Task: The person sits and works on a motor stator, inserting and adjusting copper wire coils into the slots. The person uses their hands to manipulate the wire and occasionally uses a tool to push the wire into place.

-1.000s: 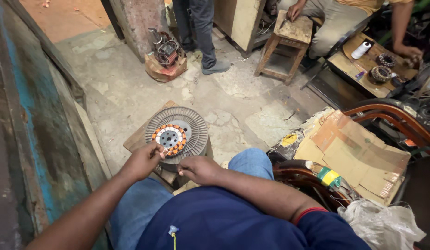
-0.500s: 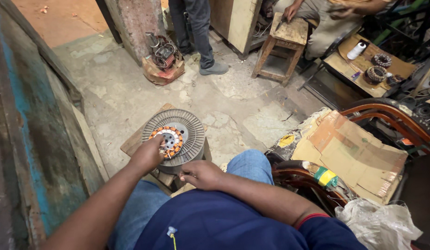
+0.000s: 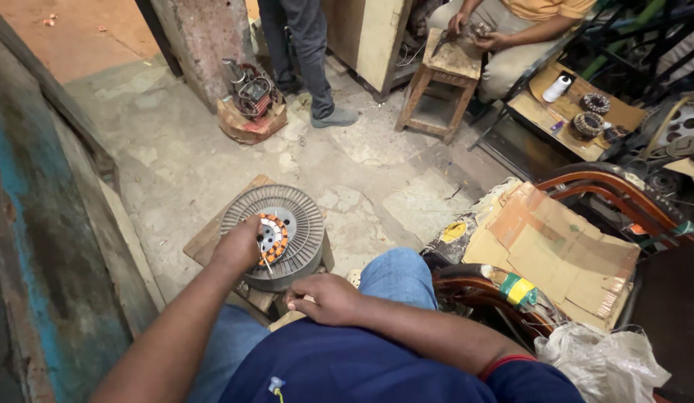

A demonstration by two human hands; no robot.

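Your left hand (image 3: pixel 238 245), closed on a thin tool, probes the copper windings of the round finned motor (image 3: pixel 276 235); windings look intact. Beside the motor, your right hand (image 3: pixel 324 298) rests loosely curled, empty.

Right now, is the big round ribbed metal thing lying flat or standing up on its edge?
Lying flat. The round ribbed part rests face-up on a low wooden stand, its orange-coiled middle showing, with the left hand on it.
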